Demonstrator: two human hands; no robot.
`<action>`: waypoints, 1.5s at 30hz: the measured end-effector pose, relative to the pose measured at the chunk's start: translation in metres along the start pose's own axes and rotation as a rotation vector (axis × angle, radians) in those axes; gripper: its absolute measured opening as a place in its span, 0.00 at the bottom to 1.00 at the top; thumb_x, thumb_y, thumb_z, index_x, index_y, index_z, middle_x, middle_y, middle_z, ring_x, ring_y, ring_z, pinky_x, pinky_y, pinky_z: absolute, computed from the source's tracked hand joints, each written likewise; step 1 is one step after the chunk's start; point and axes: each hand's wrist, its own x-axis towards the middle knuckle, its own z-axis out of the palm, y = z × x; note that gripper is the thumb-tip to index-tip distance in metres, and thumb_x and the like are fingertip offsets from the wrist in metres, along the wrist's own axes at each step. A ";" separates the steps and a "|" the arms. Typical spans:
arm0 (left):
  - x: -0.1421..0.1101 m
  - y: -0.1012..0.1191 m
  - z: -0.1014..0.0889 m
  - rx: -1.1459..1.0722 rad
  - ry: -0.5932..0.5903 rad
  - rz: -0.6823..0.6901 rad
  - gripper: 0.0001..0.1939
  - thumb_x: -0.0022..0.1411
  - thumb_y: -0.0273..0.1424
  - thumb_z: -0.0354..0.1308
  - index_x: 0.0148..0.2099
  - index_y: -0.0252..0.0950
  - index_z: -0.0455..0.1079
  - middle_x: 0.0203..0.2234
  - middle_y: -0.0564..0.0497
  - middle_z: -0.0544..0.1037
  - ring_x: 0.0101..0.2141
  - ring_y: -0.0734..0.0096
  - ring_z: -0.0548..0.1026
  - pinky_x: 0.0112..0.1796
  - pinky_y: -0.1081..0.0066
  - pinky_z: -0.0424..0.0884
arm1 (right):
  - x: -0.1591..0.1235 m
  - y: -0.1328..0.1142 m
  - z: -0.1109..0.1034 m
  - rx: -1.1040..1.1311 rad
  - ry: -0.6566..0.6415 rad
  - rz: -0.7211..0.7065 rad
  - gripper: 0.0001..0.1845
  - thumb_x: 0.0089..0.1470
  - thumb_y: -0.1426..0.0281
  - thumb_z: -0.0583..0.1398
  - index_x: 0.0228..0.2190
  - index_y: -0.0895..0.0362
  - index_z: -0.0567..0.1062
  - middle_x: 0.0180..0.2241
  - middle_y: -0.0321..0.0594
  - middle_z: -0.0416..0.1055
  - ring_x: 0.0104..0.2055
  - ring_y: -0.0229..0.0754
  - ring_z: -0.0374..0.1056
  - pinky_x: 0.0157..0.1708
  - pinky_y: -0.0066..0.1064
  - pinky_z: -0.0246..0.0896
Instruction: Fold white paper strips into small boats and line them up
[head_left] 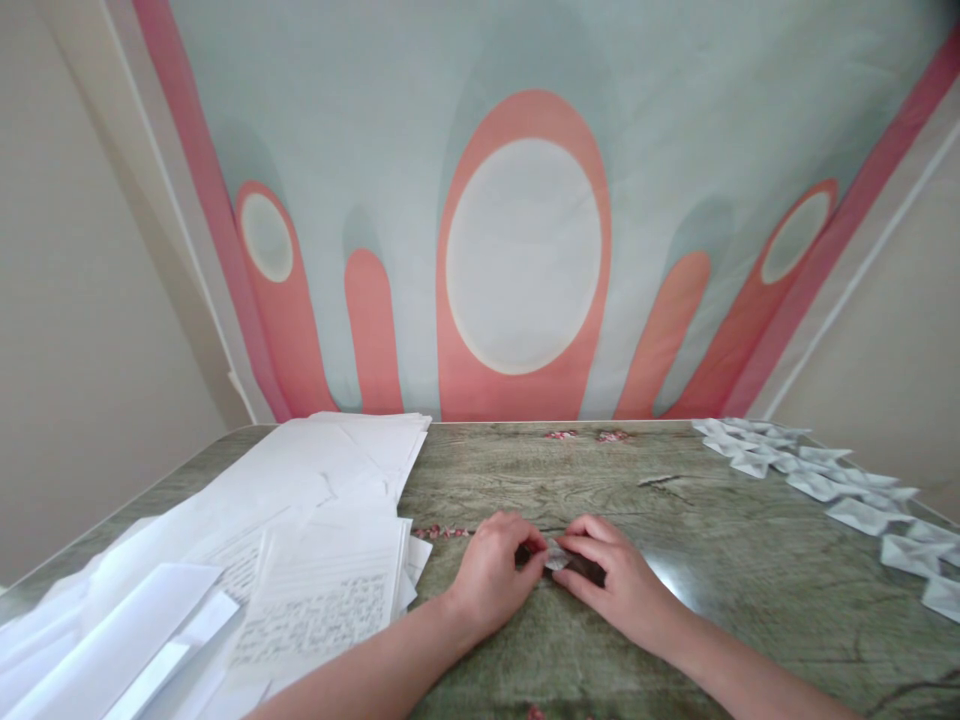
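A small piece of folded paper (pixel 555 553) is between my two hands, just above or on the table near its middle. My left hand (pixel 501 565) pinches its left side between thumb and curled fingers. From the other side, my right hand (pixel 619 580) grips it with the thumb below and the fingers above. Most of the paper is hidden by the fingertips, so its exact shape cannot be made out.
Loose sheets and stacks of paper (pixel 330 590), some with writing, cover the table's left side. Along the right edge lie several folded white paper pieces (pixel 862 515) in rows. The wood-patterned table (pixel 600 470) meets a wall hanging (pixel 525 395) with coral arches.
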 end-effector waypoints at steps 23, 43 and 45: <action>-0.001 0.000 -0.001 0.115 -0.048 0.057 0.07 0.60 0.32 0.54 0.34 0.42 0.73 0.29 0.54 0.74 0.32 0.70 0.70 0.35 0.74 0.62 | -0.002 0.000 0.004 0.101 0.089 -0.027 0.08 0.57 0.72 0.53 0.30 0.54 0.72 0.29 0.37 0.67 0.32 0.39 0.64 0.33 0.30 0.59; 0.003 -0.004 -0.002 -0.159 0.086 -0.017 0.08 0.59 0.29 0.54 0.31 0.38 0.73 0.25 0.53 0.72 0.29 0.72 0.70 0.31 0.75 0.63 | 0.001 0.011 0.005 0.191 0.199 0.106 0.09 0.59 0.64 0.50 0.31 0.54 0.66 0.29 0.37 0.67 0.33 0.41 0.65 0.33 0.30 0.58; 0.004 -0.004 -0.003 -0.169 0.093 -0.019 0.07 0.59 0.29 0.54 0.32 0.38 0.73 0.25 0.53 0.72 0.29 0.72 0.70 0.32 0.75 0.63 | 0.000 0.010 0.005 0.191 0.198 0.109 0.09 0.59 0.64 0.50 0.31 0.54 0.66 0.29 0.37 0.68 0.32 0.41 0.65 0.33 0.30 0.58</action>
